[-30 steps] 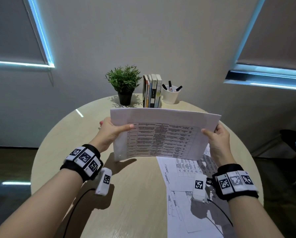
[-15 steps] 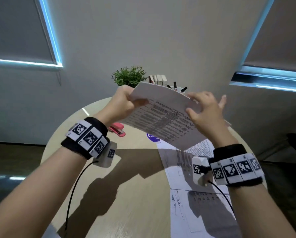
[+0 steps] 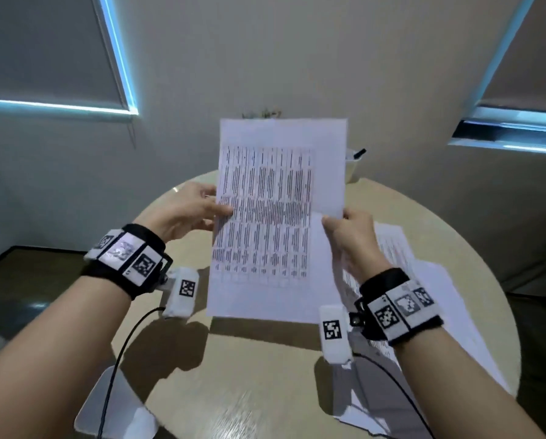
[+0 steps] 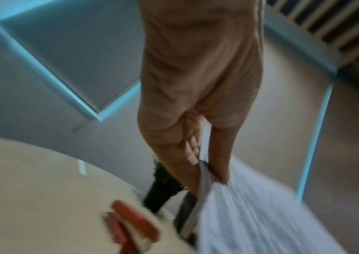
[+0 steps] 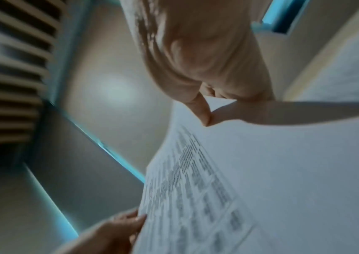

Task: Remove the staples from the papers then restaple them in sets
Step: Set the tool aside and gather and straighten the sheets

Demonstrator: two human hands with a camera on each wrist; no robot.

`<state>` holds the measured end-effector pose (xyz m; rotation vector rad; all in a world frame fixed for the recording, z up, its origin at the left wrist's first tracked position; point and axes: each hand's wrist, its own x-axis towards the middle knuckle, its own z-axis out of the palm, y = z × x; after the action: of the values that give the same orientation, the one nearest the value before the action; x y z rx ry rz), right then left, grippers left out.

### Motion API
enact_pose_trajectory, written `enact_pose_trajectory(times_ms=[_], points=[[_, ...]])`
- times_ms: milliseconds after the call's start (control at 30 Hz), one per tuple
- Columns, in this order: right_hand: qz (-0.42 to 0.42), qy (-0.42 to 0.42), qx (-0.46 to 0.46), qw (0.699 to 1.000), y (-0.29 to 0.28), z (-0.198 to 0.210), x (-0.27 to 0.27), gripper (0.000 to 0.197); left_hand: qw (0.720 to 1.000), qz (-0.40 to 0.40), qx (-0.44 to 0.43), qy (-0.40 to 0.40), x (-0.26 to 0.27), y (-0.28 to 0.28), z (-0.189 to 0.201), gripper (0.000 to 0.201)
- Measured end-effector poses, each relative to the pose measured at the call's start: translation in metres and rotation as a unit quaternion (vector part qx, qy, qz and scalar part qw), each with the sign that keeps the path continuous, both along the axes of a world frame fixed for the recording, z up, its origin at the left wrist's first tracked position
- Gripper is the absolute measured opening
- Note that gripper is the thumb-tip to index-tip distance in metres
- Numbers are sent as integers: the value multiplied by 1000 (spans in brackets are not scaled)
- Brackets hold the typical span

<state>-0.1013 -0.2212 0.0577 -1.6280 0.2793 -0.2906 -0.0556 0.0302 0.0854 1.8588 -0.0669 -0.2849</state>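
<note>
I hold a set of printed papers (image 3: 278, 217) upright above the round table, long side vertical, with a table of text facing me. My left hand (image 3: 199, 210) pinches its left edge, thumb on the front. My right hand (image 3: 344, 229) pinches the right edge lower down; in the right wrist view the thumb and forefinger meet on the papers (image 5: 261, 171). In the left wrist view the left hand's fingers (image 4: 193, 154) clamp the papers (image 4: 250, 214), and a red stapler (image 4: 130, 221) lies on the table below. No staple can be made out.
More printed sheets (image 3: 424, 296) lie spread on the right side of the wooden table (image 3: 249, 391). A white pen cup (image 3: 354, 166) shows behind the held papers, and a potted plant (image 4: 165, 185) and books stand at the back. A white object (image 3: 113, 413) lies at the near left edge.
The papers have been turned from landscape to portrait and lifted upright before me. Both hands shifted their grip to the new side edges. The head view tilted up.
</note>
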Motion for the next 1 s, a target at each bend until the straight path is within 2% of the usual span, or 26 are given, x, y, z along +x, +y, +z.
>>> enact_pose_trajectory(times_ms=[67, 200, 300, 400, 467, 533, 600, 667, 733, 767, 800, 833, 867, 933, 967, 1000], points=[[26, 76, -5, 997, 9, -30, -1, 23, 997, -6, 77, 18, 2, 11, -16, 14], [102, 197, -108, 969, 8, -77, 4, 34, 973, -10, 199, 114, -1, 36, -58, 10], [74, 215, -137, 964, -8, -84, 12, 22, 950, -3, 268, 159, -4, 57, -89, 5], [37, 210, -147, 966, -27, -80, 17, 26, 937, 17, 308, 166, -4, 69, -103, 8], [14, 211, -198, 957, -39, -78, 19, 26, 930, 25, 331, 159, -2, 71, -104, 10], [-1, 221, -272, 936, -48, -77, 20, 26, 916, 25, 371, 150, 0, 69, -103, 13], [-2, 256, -350, 901, -57, -76, 20, 28, 885, 13, 445, 136, 0, 63, -101, 23], [-2, 306, -408, 860, -68, -75, 19, 33, 835, 2, 539, 116, -2, 54, -95, 40], [1, 349, -429, 833, -79, -73, 19, 38, 781, 1, 620, 74, -4, 42, -85, 55], [4, 367, -429, 825, -85, -72, 19, 42, 768, 6, 638, 49, -3, 35, -80, 58], [10, 381, -428, 820, -90, -73, 19, 47, 772, 9, 635, 22, -1, 24, -74, 59], [18, 392, -428, 814, -95, -73, 18, 52, 794, 4, 608, 1, 3, 13, -70, 59], [26, 400, -426, 811, -99, -74, 16, 54, 833, -8, 553, -11, 7, -1, -66, 62], [31, 403, -422, 812, -105, -78, 14, 56, 930, -32, 367, -3, 18, -36, -63, 70], [31, 401, -421, 813, -107, -79, 14, 58, 961, -43, 273, 16, 21, -55, -61, 70], [31, 399, -421, 814, -109, -81, 14, 61, 977, -51, 204, 44, 22, -75, -62, 66]])
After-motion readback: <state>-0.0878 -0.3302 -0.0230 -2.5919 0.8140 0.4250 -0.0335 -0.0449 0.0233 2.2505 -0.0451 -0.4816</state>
